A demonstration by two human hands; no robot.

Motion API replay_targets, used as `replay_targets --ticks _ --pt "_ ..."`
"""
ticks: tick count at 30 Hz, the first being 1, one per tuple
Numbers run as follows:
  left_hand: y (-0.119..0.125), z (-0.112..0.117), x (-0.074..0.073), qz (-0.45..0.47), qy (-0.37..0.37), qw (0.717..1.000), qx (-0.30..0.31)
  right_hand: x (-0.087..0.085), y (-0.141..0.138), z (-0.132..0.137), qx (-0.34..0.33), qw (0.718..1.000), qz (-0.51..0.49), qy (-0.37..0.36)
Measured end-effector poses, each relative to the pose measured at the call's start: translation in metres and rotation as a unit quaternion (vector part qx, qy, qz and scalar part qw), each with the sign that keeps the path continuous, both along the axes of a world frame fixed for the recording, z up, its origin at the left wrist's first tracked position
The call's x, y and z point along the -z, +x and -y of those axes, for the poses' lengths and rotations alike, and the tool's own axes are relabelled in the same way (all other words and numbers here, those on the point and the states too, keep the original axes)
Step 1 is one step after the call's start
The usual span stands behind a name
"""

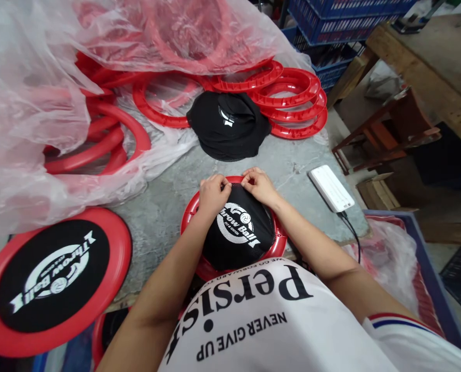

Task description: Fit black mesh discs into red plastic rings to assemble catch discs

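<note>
A red plastic ring (185, 221) lies on the table against my shirt, with a black printed fabric disc (267, 227) spread over its opening. My left hand (215, 194) pinches the fabric's far edge at the ring's rim. Just to its right, my right hand (260, 187) pinches the same edge, fingertips pressed together. The ring's rim shows bare around the fabric's sides. Beyond my hands sits a stack of black fabric discs (230, 139), the top one with a white print.
Red rings (298, 111) are piled at the back right. More lie under clear plastic sheeting (32, 170). A covered red disc (118, 248) lies at the left edge. A white power bank (331, 188) with a cable rests right, near blue crates (319, 20) and a wooden chair (393, 124).
</note>
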State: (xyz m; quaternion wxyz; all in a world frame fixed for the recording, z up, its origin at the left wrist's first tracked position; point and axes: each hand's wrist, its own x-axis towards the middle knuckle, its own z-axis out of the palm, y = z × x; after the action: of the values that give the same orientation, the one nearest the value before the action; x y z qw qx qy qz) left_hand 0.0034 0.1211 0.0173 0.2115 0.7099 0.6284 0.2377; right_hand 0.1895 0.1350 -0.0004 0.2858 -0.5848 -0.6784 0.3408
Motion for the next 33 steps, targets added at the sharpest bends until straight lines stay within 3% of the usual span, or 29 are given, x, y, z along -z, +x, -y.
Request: replay_targets --ticks 19,33 --pt "0.003 -0.002 0.002 -0.018 -0.006 1.000 -0.021 -0.002 -0.003 -0.005 -0.004 0.998 0.057 -0.008" --pt "0.002 0.002 0.002 -0.031 0.006 0.999 -0.020 -0.003 -0.006 -0.016 0.007 0.996 0.060 -0.067"
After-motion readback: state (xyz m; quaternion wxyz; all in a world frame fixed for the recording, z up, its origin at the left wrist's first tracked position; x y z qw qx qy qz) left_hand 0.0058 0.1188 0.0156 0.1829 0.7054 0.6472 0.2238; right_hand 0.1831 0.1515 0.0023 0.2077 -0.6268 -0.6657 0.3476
